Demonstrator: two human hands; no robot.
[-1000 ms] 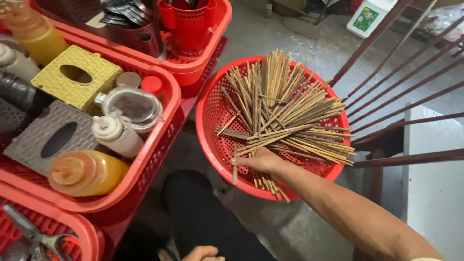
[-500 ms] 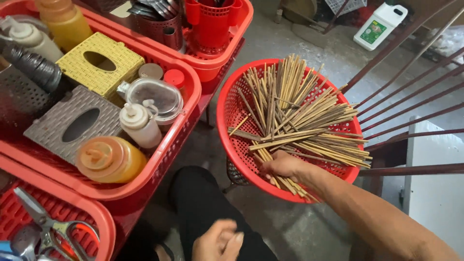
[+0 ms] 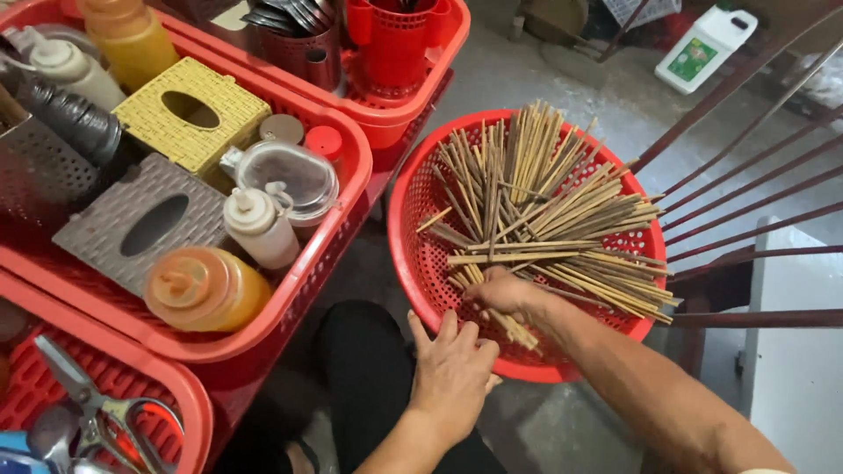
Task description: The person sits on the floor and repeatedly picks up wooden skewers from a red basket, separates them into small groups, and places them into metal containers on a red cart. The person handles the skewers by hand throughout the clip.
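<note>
Red perforated basket (image 3: 420,230); tan chopsticks (image 3: 536,211); yellow woven tissue box (image 3: 191,114); grey woven tissue box (image 3: 140,224).

1. We have a single view, from a camera worn on the person's head.
2. We look steeply down and slightly forward, past the person's own arms to the concrete floor (image 3: 562,79).
3. We are close: the hands sit low in the frame, the left hand (image 3: 452,373) at bottom centre, the right hand (image 3: 502,294) just above it.
4. The round red basket (image 3: 417,237) of chopsticks (image 3: 544,211) fills the centre; red trays (image 3: 338,224) crowd the left side; a dark metal railing (image 3: 746,158) crosses the right.
</note>
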